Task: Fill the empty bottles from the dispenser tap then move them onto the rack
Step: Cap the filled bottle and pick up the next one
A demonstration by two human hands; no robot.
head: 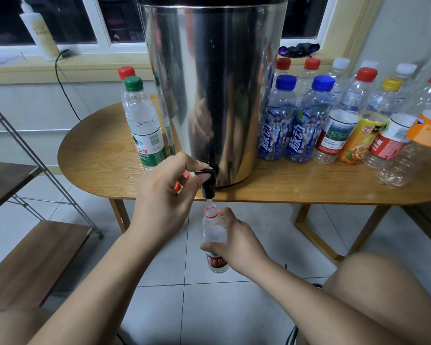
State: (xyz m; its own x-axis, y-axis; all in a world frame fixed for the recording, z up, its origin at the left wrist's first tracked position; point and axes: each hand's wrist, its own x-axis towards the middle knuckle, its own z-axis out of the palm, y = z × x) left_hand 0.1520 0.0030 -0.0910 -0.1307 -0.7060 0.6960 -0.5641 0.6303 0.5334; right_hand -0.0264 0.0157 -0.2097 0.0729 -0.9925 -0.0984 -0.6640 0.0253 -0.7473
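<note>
A tall steel dispenser stands on the wooden table, with its black tap hanging over the front edge. My left hand grips the tap lever; a red cap peeks out from under its fingers. My right hand holds an uncapped clear bottle with a red label upright just below the spout, and a thin stream of water runs into its mouth. Several capped empty bottles stand to the right of the dispenser. The rack with wooden shelves is at the left.
A green-capped bottle and a red-capped one behind it stand left of the dispenser. A black cable hangs from the windowsill. My bare knee is at the lower right, over the tiled floor.
</note>
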